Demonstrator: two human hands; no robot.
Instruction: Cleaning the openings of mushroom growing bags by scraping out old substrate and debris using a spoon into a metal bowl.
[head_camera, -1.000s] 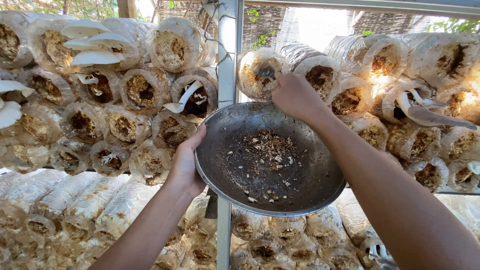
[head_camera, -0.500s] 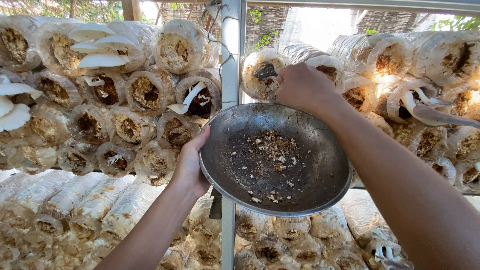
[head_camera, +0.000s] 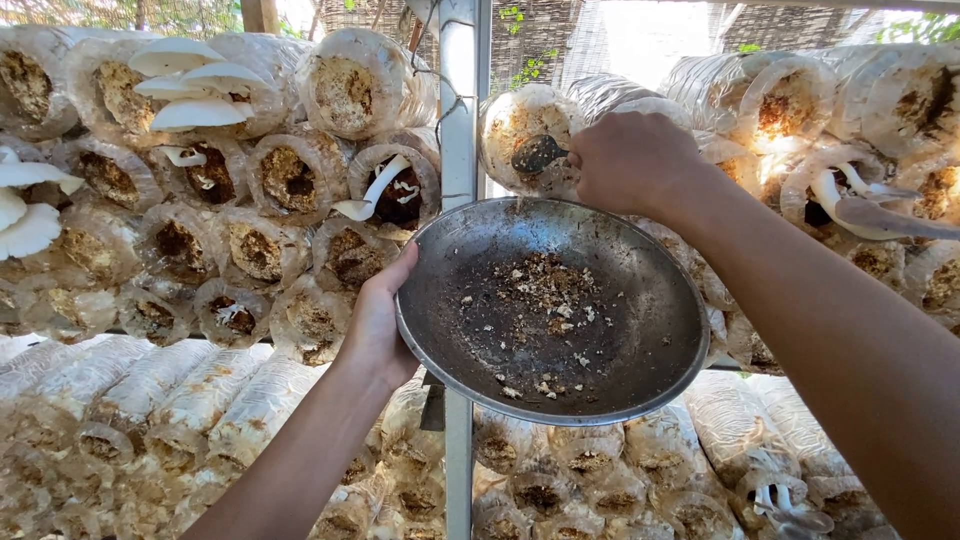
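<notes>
Scraping step: right hand (head_camera: 632, 163) clenched on a spoon (head_camera: 538, 155) at the mouth of a mushroom bag (head_camera: 522, 135), left hand (head_camera: 378, 322) gripping the metal pan (head_camera: 640, 330) just below; next, presumably, tip scrapings into the pan.

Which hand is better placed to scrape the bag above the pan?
Right. The right hand already holds the spoon at the bag mouth; the left hand is occupied holding the pan.

Pan (head_camera: 640, 340) – dull grey metal, scuffed; bags (head_camera: 345, 90) – clear crinkled plastic; post (head_camera: 458, 150) – painted metal.
</notes>
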